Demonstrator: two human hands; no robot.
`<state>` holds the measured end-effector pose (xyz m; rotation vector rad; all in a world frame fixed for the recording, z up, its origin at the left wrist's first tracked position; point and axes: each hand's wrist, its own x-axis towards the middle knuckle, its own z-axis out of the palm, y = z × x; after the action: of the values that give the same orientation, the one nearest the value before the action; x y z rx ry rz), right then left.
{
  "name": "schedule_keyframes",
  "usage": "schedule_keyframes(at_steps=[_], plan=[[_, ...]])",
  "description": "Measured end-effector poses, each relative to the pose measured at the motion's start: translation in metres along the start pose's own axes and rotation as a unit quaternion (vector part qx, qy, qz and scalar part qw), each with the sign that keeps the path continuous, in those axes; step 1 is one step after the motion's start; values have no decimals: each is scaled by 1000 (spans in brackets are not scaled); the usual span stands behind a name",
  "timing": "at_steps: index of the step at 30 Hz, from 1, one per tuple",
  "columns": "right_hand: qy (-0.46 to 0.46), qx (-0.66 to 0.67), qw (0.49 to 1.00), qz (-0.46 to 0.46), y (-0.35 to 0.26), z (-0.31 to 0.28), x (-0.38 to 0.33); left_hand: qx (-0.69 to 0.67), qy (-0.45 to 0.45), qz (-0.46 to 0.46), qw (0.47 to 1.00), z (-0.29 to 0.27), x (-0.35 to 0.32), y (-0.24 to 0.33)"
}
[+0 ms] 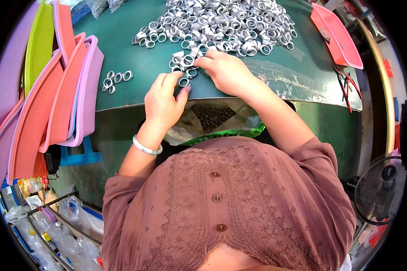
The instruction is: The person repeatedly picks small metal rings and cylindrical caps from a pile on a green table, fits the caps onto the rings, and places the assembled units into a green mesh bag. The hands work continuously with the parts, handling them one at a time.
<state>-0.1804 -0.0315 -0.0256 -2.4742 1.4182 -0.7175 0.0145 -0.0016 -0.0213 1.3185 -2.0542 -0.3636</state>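
Person seated at a green bench, both hands at its near edge. Landmark: the big pile of silver metal rings spread over the far middle of the bench.

Left hand sits just on the near side of the pile, at the bench edge. Fingers curled in, thumb and fingertips nearly closed, pinching a single ring right at the lip of the bench. White bangle on that wrist.

Right hand also on the near side of the pile, just right of the left hand. Fingers bent and drawn together, tips touching a small cluster of rings that trails off the pile's near edge. Whether it actually grips one, cannot tell; palm faces down and hides the underside.

Below the bench edge, nearer the person than the pile, an open clear bag with a green rim hangs between the arms, dark small parts inside.

Left of the pile: a few loose rings lying apart on the bench, then stacked plastic trays in pink, orange, lilac, green, leaning on edge. Right of the pile: a red tray and red-handled pliers. A floor fan stands far right, lower down.
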Motion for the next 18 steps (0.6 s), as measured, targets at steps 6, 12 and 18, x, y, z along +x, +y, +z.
schedule_keyframes(at_steps=[6,12,18], plan=[[4,8,1000,-22,-12,2,5,21,-11,5,1000,3,-1,-6],[15,95,995,-27,-11,15,3,-62,-2,10,998,5,-4,-16],[-66,465,872,135,-11,-4,-10,-521,-46,-196,829,0,-8,-11]])
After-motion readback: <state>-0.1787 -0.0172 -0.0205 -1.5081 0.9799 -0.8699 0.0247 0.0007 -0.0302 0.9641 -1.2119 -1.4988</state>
